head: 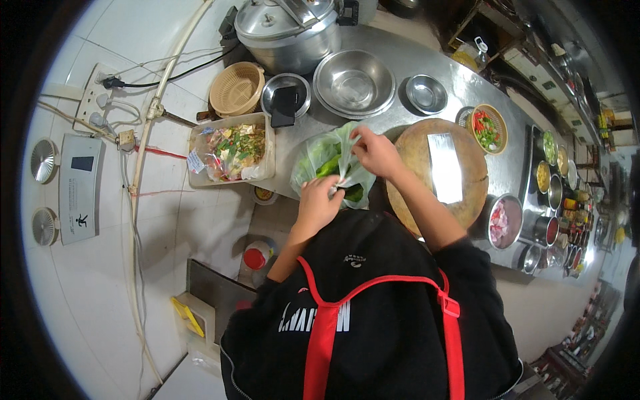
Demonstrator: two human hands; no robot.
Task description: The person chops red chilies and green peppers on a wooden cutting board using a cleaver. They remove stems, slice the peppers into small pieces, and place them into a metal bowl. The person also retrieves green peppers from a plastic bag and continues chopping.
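A thin, see-through plastic bag (309, 161) with green vegetables (329, 167) inside lies at the near edge of the steel counter. My left hand (321, 202) pinches the gathered plastic at the bag's near side. Higher up, my right hand (375, 152) grips the bag's upper right edge between thumb and fingers. To the right of the bag is a round wooden chopping board (412, 165), with a cleaver's broad shiny blade (445, 167) lying on it. My right forearm reaches over the board's left part.
Left of the bag stands a plastic tub of food scraps (270, 150). Behind are steel bowls (352, 87), a phone (284, 106) on a small bowl, a plastic basket (235, 90) and a large pressure cooker (295, 45). Rightward stand a basket of cut peppers (501, 122) and a bowl of meat (515, 222).
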